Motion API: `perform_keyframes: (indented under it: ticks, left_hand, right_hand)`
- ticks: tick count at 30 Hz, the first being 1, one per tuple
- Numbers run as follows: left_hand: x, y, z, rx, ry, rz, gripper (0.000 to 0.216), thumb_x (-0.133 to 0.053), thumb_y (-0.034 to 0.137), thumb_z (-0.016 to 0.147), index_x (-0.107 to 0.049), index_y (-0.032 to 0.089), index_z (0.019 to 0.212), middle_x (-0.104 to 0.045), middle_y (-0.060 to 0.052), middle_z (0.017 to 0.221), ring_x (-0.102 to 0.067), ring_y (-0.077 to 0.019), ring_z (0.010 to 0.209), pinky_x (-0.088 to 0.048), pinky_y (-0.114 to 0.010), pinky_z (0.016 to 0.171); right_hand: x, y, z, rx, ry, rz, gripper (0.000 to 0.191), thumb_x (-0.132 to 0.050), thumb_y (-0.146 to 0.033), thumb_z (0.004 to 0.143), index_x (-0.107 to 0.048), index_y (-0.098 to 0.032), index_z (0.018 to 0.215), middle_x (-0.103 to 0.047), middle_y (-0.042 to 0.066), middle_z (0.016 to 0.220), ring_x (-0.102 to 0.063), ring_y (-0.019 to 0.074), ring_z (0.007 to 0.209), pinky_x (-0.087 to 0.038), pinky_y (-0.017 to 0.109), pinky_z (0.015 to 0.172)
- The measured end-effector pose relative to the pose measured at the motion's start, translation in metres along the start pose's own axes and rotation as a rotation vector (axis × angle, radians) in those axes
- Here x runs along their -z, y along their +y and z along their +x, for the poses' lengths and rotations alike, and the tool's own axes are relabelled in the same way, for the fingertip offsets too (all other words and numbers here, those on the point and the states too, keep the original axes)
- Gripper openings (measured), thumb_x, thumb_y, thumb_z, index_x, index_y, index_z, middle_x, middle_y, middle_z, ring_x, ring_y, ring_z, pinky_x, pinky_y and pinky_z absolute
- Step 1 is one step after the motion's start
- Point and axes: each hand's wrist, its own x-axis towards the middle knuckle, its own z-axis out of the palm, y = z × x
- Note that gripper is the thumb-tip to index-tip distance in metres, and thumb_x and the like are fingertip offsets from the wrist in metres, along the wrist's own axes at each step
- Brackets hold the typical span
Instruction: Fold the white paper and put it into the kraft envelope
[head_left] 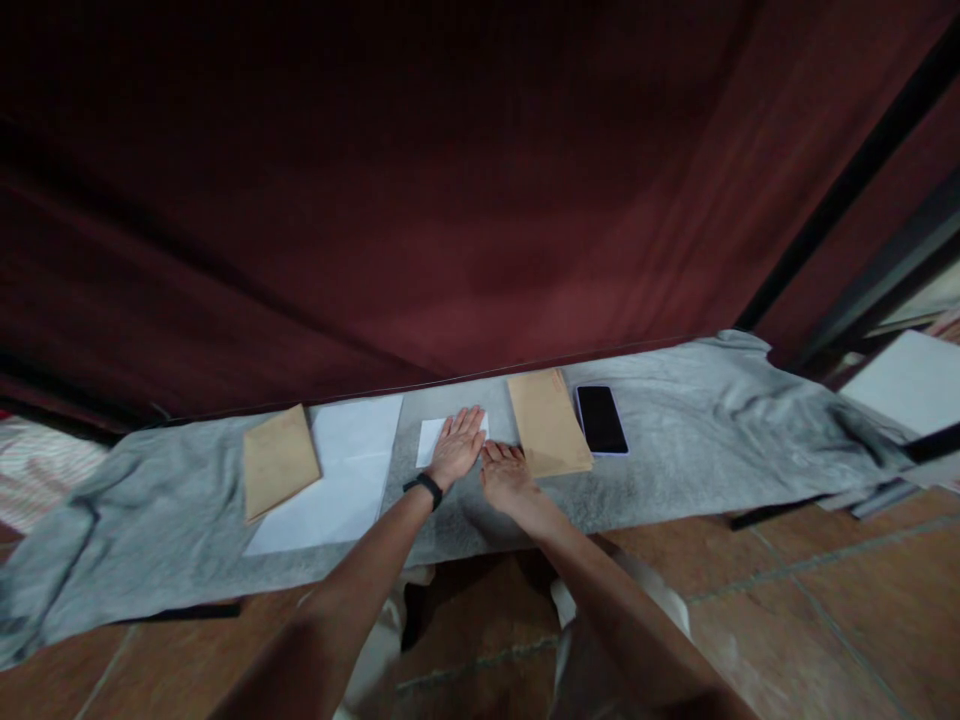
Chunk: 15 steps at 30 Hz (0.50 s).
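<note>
Folded white paper lay on grey cloth, between white sheets and brown envelope stack | your left hand pressed flat on it, fingers spread, gripping nothing | your right hand rested palm-down just beside, fingers loosely open, holding nothing | phone lay right of stack.

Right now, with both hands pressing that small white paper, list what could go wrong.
1. The left hand lies flat on the folded white paper while the right hand presses at its edge; on the soft grey cloth the paper may slide or crease crooked.
2. The brown envelopes sit right beside the right hand; a sideways move could push the stack askew.
3. The phone lies just past that stack and might get shoved.
</note>
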Motion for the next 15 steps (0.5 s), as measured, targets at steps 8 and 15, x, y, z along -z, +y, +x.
perform_keyframes:
  ticks: [8, 15]
  left_hand:
    - [-0.001, 0.001, 0.002, 0.151, 0.023, 0.043, 0.06, -0.022, 0.043, 0.108, -0.033, 0.02, 0.162, -0.033, -0.009, 0.168, -0.024, -0.0265, 0.158, -0.021, -0.051, 0.128]
    - [-0.007, -0.012, -0.017, 0.283, 0.07, 0.019, 0.065, -0.018, 0.043, 0.107, -0.032, 0.011, 0.162, -0.033, -0.016, 0.167, -0.024, -0.0279, 0.158, -0.024, -0.051, 0.127]
  right_hand:
    - [0.0, 0.003, 0.008, 0.019, 0.043, -0.016, 0.046, -0.039, -0.019, 0.101, -0.06, -0.012, 0.142, -0.059, 0.015, 0.148, -0.052, 0.0285, 0.136, -0.035, 0.043, 0.116]
    - [-0.007, 0.007, 0.009, 0.024, 0.033, -0.018, 0.043, -0.042, -0.021, 0.102, -0.06, -0.014, 0.14, -0.056, 0.016, 0.15, -0.05, 0.0272, 0.137, -0.035, 0.043, 0.115]
